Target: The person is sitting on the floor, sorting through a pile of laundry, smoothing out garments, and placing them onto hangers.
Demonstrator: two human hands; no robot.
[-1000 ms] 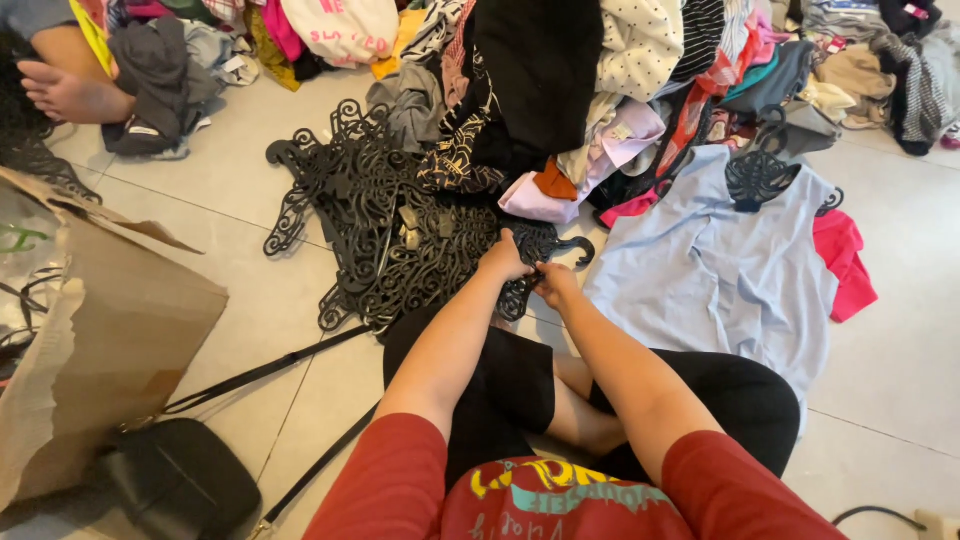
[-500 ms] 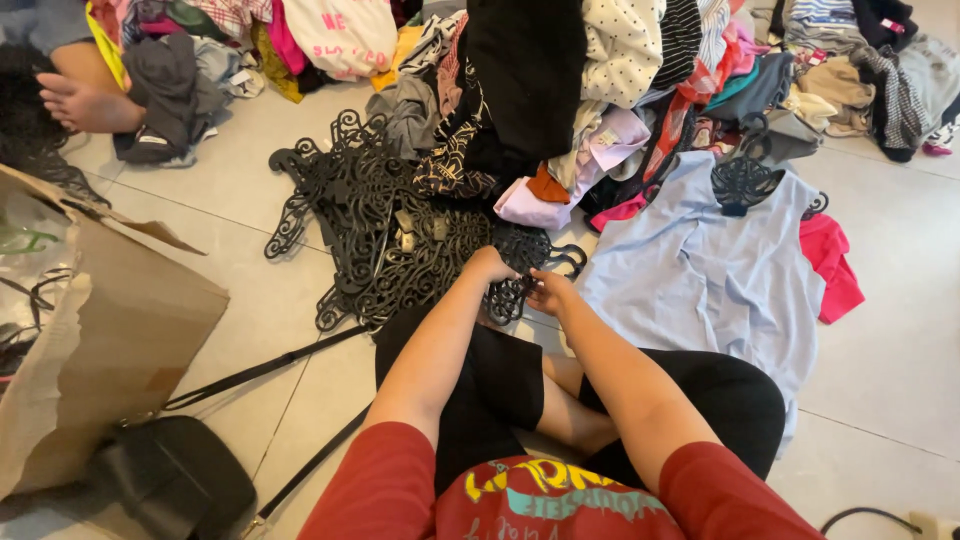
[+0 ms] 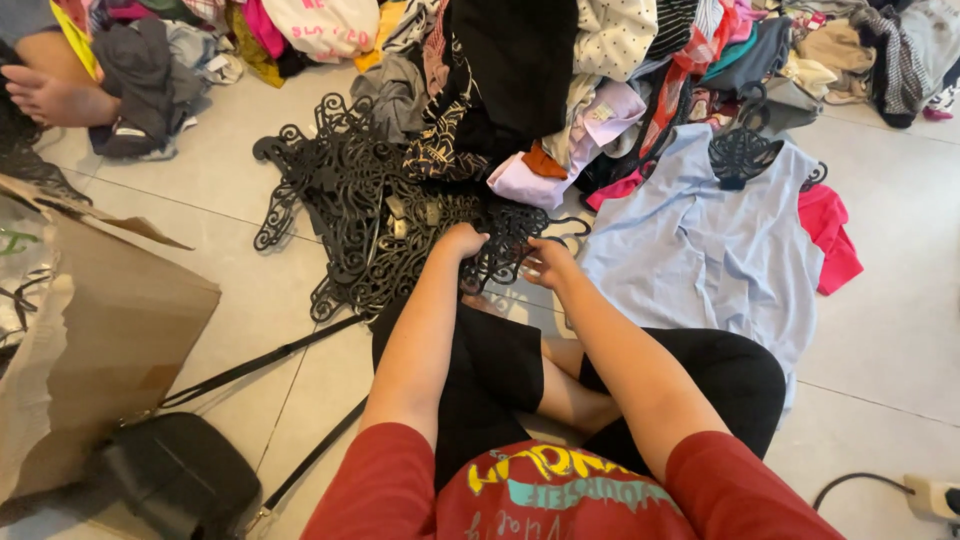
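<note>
My left hand (image 3: 462,243) is curled down onto a black ornate hanger (image 3: 505,250), fingers closed around its scrollwork, and my right hand (image 3: 545,264) grips the same hanger from the other side, just beside the left. That hanger sits at the near edge of a heap of black ornate hangers (image 3: 350,215) spread over the tiled floor (image 3: 890,300), directly ahead of my crossed legs in black shorts (image 3: 500,365). My red sleeves (image 3: 385,485) frame the bottom of the view.

To the right of my hands a pale blue sleeveless top (image 3: 720,260) lies flat on the floor, already on a black hanger (image 3: 742,155) at its neck, with a pink garment (image 3: 830,235) poking out from beneath its right side. Beyond the hangers rises a big mixed pile of clothes (image 3: 560,70), dark, dotted, striped and lilac pieces tangled together.

At my left stands an open cardboard box (image 3: 110,340), with a black shoulder bag (image 3: 175,475) touching its near corner and its strap (image 3: 260,365) trailing toward my knee. Another person's bare foot (image 3: 55,95) rests at the far left, and a white power strip (image 3: 935,495) lies at the lower right
</note>
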